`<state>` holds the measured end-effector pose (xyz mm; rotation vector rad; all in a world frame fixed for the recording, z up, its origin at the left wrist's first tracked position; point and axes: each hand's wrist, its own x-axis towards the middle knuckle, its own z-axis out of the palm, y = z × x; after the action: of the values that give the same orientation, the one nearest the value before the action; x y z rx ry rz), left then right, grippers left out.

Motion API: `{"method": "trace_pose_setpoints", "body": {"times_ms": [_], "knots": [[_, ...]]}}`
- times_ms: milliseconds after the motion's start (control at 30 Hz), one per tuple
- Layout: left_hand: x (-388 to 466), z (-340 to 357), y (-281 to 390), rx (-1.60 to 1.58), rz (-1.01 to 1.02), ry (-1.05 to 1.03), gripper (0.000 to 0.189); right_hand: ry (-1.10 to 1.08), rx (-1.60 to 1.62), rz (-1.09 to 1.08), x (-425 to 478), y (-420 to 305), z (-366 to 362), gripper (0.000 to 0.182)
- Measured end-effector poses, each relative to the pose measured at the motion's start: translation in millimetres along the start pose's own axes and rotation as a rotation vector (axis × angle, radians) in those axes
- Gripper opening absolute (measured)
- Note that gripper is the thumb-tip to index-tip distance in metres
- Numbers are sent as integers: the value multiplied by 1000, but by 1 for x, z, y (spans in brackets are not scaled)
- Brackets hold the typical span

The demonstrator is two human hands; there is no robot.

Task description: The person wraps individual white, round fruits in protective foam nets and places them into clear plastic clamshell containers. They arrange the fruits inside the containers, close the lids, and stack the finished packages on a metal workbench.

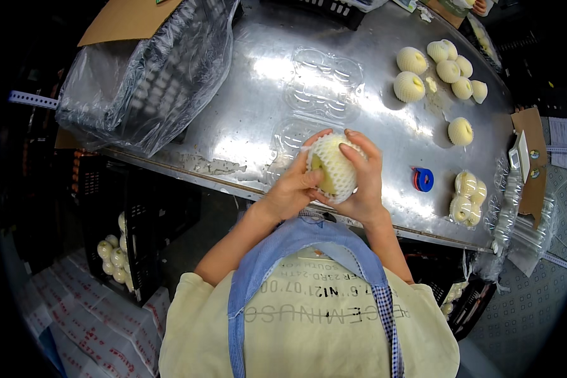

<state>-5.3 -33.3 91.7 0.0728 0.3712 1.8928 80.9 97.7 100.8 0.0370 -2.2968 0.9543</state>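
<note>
Between my left hand (295,182) and my right hand (366,175) is a yellow-green fruit in a white foam net (338,165). Both hands grip it from opposite sides, above the table's near edge. Part of the fruit's bare skin shows through an opening in the net, beside my left thumb. Under and beyond my hands lies an open clear plastic clamshell tray (323,85), its nearer half partly hidden by my left hand. To the right of my right hand rests a blue and red tape dispenser (424,179).
Several foam-netted fruits (410,87) stand at the far right of the metal table (245,104). A clear pack of netted fruit (468,198) sits near the right edge. A plastic-lined box (146,85) occupies the left. Below, a black crate (139,245) stands beside netted fruits.
</note>
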Motion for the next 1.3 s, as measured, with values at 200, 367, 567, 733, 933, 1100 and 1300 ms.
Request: {"method": "trace_pose_setpoints", "body": {"times_ms": [200,367,567,733,933,1100,1300], "knots": [[0,-21,-8,61,-145,70,68,7,45,80,-2,-2,0,86],[2,-13,-7,325,-82,47,71,-2,-2,-35,2,0,-2,85],[2,-5,-4,368,-8,46,67,15,0,-24,0,-1,1,87],[4,1,-9,290,131,70,55,-14,38,147,-4,-7,1,90],[3,-1,-11,265,153,113,48,-43,5,143,-3,-10,-2,91],[2,-2,-12,342,154,182,47,-79,-49,134,-3,-12,-2,96],[0,-30,-7,-224,-117,-6,63,133,611,366,-2,2,-12,101]]}}
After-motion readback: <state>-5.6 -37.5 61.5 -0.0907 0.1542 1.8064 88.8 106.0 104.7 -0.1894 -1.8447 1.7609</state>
